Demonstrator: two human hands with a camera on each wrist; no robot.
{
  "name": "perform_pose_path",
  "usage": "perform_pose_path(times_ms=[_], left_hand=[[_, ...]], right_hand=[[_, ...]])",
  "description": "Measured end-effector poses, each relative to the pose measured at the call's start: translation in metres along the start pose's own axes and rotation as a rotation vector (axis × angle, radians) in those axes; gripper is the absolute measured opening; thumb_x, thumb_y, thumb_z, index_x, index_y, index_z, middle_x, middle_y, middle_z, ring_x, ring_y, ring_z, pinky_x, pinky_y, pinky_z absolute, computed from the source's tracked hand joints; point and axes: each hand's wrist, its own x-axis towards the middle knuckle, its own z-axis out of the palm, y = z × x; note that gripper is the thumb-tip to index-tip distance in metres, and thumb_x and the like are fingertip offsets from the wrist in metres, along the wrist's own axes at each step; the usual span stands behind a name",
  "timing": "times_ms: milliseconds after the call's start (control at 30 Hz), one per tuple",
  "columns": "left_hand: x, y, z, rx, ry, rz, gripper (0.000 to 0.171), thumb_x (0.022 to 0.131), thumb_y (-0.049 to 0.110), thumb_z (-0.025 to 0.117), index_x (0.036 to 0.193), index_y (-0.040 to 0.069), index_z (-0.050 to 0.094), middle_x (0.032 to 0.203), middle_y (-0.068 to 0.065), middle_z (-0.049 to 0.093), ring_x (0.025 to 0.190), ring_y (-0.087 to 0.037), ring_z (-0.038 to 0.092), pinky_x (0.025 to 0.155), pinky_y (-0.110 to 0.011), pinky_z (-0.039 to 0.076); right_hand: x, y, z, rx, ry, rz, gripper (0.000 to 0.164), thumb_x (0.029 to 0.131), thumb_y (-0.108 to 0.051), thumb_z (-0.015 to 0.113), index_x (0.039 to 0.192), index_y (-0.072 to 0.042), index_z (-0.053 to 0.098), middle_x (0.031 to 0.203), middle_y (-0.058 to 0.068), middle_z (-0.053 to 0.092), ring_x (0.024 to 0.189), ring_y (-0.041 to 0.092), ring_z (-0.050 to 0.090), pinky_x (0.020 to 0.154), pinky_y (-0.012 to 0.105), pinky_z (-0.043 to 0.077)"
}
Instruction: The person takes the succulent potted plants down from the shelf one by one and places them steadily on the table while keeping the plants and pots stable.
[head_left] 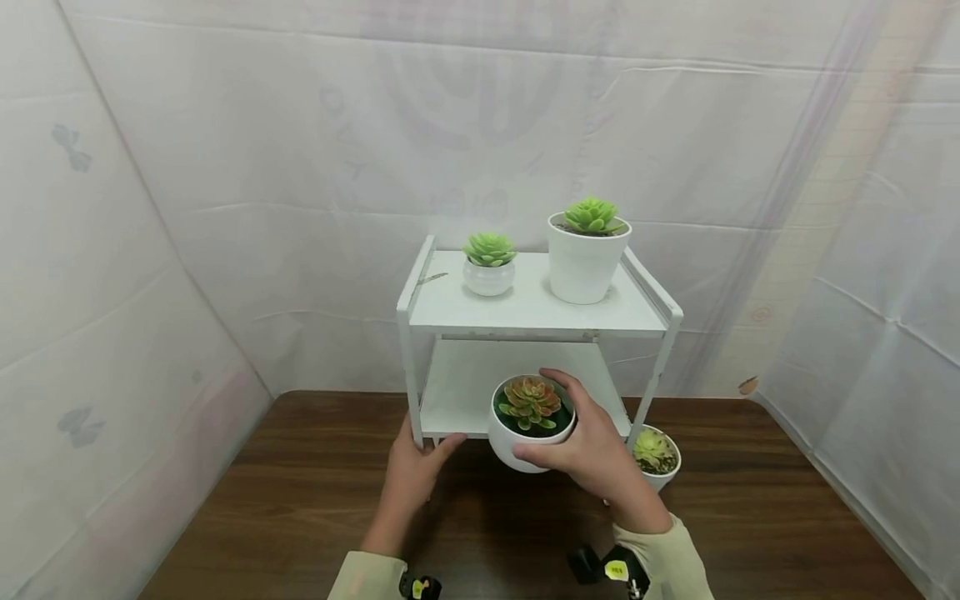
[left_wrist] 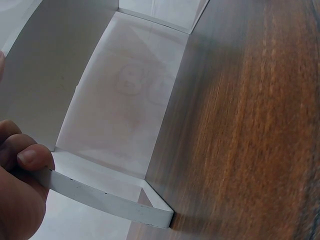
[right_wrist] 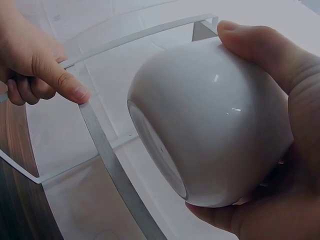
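My right hand point(head_left: 592, 442) grips a round white pot point(head_left: 517, 450) that holds a reddish-green succulent point(head_left: 531, 403). This pot is in the air at the front edge of the lower shelf point(head_left: 461, 383); the right wrist view shows the pot's underside point(right_wrist: 157, 150) tilted and off the shelf. At the front left of the white two-tier rack point(head_left: 540, 327), my left hand point(head_left: 411, 471) holds the post and lower shelf corner. In the left wrist view its fingers point(left_wrist: 32, 157) curl round the white frame point(left_wrist: 100, 197).
On the top shelf stand a small potted succulent point(head_left: 489, 265) and a taller white pot point(head_left: 583, 265) with a green succulent. Another potted succulent point(head_left: 656, 454) stands on the brown wooden table point(head_left: 300, 475), by the rack's right leg. White sheeting point(head_left: 300, 167) hangs behind and at both sides.
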Motion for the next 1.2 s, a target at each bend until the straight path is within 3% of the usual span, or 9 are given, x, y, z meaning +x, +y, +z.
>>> perform_pose_path(times_ms=[533,933,1200], left_hand=[[-0.002,0.003,0.000,0.009,0.013,0.018,0.075,0.079,0.045,0.078,0.141,0.028,0.039,0.135,0.000,0.055,0.118,-0.017,0.053,0.098,-0.045,0.046],[-0.001,0.000,0.000,0.018,0.019,0.015,0.076,0.078,0.045,0.078,0.141,0.028,0.039,0.129,-0.001,0.058,0.098,-0.024,0.056,0.083,-0.031,0.046],[-0.002,0.001,0.000,0.011,0.013,0.001,0.076,0.079,0.044,0.078,0.142,0.029,0.039,0.118,-0.002,0.060,0.064,-0.014,0.045,0.065,-0.027,0.044]], right_hand=[[-0.013,0.006,-0.010,0.044,-0.053,0.015,0.096,0.065,-0.035,0.090,0.144,-0.031,0.036,0.131,0.003,0.055,0.112,0.021,0.056,0.092,0.040,0.048],[-0.022,0.013,-0.018,0.074,-0.091,-0.058,0.092,0.067,-0.028,0.090,0.142,-0.031,0.038,0.129,0.006,0.055,0.108,0.023,0.058,0.085,0.029,0.051],[-0.028,0.020,-0.025,0.028,-0.099,-0.117,0.094,0.064,-0.026,0.091,0.142,-0.035,0.038,0.127,0.004,0.056,0.108,0.022,0.059,0.086,0.029,0.051]])
